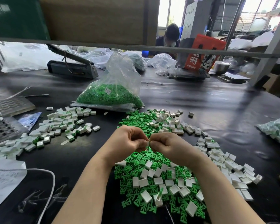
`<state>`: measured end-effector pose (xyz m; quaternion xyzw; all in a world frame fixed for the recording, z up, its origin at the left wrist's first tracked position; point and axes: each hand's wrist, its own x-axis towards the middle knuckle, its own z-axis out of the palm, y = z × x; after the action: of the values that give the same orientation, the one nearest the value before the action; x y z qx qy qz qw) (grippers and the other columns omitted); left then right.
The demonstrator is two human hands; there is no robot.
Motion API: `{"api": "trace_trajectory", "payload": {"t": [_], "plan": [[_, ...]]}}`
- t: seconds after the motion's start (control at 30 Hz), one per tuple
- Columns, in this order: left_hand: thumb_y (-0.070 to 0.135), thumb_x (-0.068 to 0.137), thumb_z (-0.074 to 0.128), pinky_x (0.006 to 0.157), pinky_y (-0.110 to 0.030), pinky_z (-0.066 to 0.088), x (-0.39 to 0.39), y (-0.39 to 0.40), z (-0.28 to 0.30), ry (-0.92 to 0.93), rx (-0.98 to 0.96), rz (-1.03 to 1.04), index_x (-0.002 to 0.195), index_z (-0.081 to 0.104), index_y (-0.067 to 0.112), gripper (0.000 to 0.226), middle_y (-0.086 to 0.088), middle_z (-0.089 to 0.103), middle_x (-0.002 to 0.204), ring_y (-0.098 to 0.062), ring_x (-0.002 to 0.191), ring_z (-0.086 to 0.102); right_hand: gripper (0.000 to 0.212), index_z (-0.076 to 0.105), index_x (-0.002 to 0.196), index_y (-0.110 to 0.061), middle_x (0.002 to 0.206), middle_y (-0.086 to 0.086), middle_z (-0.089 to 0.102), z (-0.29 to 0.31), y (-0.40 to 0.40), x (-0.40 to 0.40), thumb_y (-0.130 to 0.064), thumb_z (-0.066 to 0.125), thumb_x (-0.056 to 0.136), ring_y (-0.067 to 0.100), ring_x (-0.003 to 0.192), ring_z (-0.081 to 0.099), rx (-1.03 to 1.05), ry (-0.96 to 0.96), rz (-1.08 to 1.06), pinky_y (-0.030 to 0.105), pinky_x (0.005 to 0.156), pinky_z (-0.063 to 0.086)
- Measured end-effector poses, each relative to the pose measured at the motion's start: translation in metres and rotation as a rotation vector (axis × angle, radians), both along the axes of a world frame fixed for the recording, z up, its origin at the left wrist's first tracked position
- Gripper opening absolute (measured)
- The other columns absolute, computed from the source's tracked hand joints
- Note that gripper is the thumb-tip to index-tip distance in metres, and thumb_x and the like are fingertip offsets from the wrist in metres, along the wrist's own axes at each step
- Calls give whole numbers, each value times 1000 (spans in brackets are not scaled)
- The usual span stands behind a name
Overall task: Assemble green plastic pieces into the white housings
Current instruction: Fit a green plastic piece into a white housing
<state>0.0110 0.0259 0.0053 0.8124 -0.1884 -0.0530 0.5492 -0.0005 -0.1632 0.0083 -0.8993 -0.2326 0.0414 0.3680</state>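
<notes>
My left hand (128, 140) and my right hand (166, 145) meet above a heap of loose green plastic pieces (136, 172) mixed with empty white housings (158, 181). Both hands pinch one small white housing (147, 143) between their fingertips; what is inside it is hidden by my fingers. More empty white housings (223, 159) trail off to the right. A pile of white housings with green showing in them (60, 125) lies to the left.
A clear bag of green pieces (110, 96) stands behind the heap. A perforated metal tray (2, 128) and papers (5, 178) with a white cable lie at the left. Another bag of parts (276, 128) sits at the right edge. A person works across the black table.
</notes>
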Motion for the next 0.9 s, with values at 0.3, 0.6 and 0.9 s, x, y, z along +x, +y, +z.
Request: {"api": "trace_trajectory", "payload": {"t": [0.3, 0.6, 0.9], "plan": [[3, 86, 70, 68, -31, 58, -2, 1, 1, -35, 109, -2, 80, 73, 10, 10, -6, 72, 68, -16, 64, 66, 29, 52, 70, -27, 73, 2, 59, -2, 3, 0, -21, 54, 98, 5, 62, 46, -87, -3, -7, 21, 57, 37], [6, 88, 69, 72, -27, 58, -5, -1, 4, -8, -81, 34, 85, 73, 11, 8, -9, 74, 78, -25, 78, 72, 26, 59, 74, -20, 60, -3, 50, 0, -1, 0, -20, 55, 99, 10, 54, 41, 137, 31, -22, 27, 52, 34], [14, 79, 76, 49, -17, 47, -10, -6, 12, 13, -301, 153, 82, 76, 22, 8, 16, 63, 67, -3, 59, 53, 39, 60, 82, -12, 67, 1, 59, -1, 4, -1, -47, 46, 93, 13, 59, 45, 619, 306, -55, 25, 54, 33]]}}
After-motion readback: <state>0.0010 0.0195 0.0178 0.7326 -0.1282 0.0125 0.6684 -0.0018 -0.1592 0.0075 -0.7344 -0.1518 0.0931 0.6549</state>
